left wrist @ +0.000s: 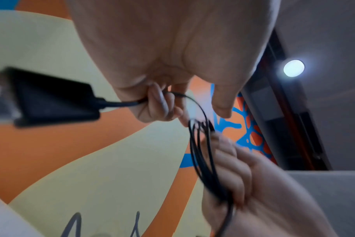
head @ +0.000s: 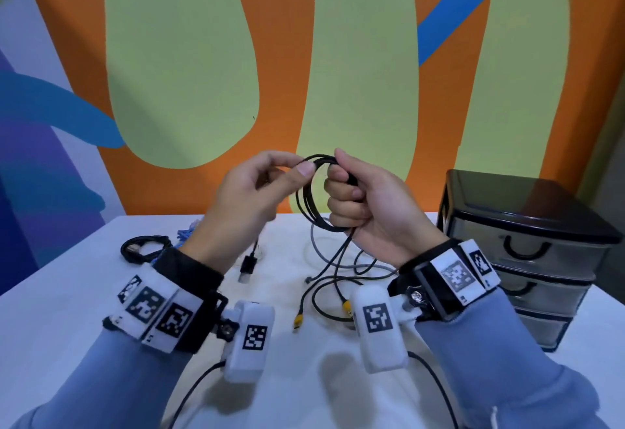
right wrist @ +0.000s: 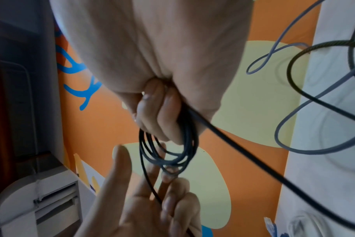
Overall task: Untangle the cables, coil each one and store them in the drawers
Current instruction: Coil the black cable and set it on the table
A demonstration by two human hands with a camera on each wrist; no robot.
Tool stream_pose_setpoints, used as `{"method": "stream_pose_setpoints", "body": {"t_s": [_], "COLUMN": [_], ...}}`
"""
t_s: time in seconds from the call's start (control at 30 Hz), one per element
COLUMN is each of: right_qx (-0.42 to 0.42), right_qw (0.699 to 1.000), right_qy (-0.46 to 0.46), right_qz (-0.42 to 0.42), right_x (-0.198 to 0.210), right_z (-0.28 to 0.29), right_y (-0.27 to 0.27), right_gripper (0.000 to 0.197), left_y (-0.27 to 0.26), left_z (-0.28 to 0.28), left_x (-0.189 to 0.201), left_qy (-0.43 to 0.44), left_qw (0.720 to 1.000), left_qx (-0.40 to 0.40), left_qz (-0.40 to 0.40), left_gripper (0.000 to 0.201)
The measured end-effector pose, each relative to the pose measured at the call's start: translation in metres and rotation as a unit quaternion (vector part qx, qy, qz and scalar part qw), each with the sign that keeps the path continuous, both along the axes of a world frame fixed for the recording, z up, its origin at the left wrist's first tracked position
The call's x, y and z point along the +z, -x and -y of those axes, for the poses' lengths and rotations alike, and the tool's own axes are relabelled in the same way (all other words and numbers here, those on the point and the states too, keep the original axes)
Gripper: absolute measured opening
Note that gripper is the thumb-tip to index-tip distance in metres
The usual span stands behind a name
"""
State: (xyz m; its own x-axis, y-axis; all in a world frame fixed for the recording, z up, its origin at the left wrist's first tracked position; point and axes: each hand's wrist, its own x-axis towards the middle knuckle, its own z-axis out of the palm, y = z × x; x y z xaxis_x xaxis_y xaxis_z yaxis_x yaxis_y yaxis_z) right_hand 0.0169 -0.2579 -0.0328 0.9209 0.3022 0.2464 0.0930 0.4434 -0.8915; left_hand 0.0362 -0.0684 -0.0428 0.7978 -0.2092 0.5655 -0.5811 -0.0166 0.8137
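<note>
You are holding a black USB cable (head: 306, 198) up above the white table (head: 67, 310), in front of the orange and green wall. Your right hand (head: 365, 205) is fisting around its finished loops, fingers curled tight through the coil. Your left hand (head: 250, 192) is pinching the top of the same coil between thumb and forefinger, while its lower fingers are curling round the free end, whose USB plug (head: 248, 264) is hanging down just over the table.

Left of the drawer unit (head: 527, 252), which is standing shut at the table's right edge, a loose tangle is lying on the table: a grey cable (head: 316, 249) and a black cable with yellow plugs (head: 298, 318), crossing each other below your hands. Farther from the drawer unit, past your left wrist, a coiled black cable (head: 142, 247) is resting beside a bit of blue cable (head: 186, 234).
</note>
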Motion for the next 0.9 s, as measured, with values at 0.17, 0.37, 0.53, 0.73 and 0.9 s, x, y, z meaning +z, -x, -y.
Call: {"method": "stream_pose_setpoints", "body": {"t_s": [0.17, 0.37, 0.53, 0.73, 0.9], "right_qx": [0.043, 0.051, -0.197, -0.332, -0.334], "right_qw": [0.998, 0.997, 0.968, 0.897, 0.898], "right_qy": [-0.032, -0.062, 0.074, 0.209, 0.220], "right_qz": [-0.010, 0.016, 0.138, 0.201, 0.181], "right_x": [0.000, 0.000, -0.006, -0.013, -0.016], "right_z": [-0.001, -0.016, -0.023, -0.022, -0.020], "right_y": [0.002, 0.008, -0.001, -0.009, -0.007], "right_gripper": [0.039, 0.040, 0.039, 0.047, 0.051], "left_y": [-0.011, -0.004, 0.008, 0.011, 0.011], "left_z": [-0.015, 0.000, 0.013, 0.017, 0.024], "left_x": [0.000, -0.006, -0.006, -0.006, -0.013], "left_qy": [-0.023, -0.042, 0.064, 0.127, 0.046], "left_qw": [0.989, 0.997, 0.994, 0.984, 0.998], "left_qx": [0.102, 0.049, -0.059, -0.078, 0.023], "left_qz": [0.104, 0.050, -0.067, -0.095, -0.042], "left_gripper": [0.012, 0.012, 0.019, 0.036, 0.014]}}
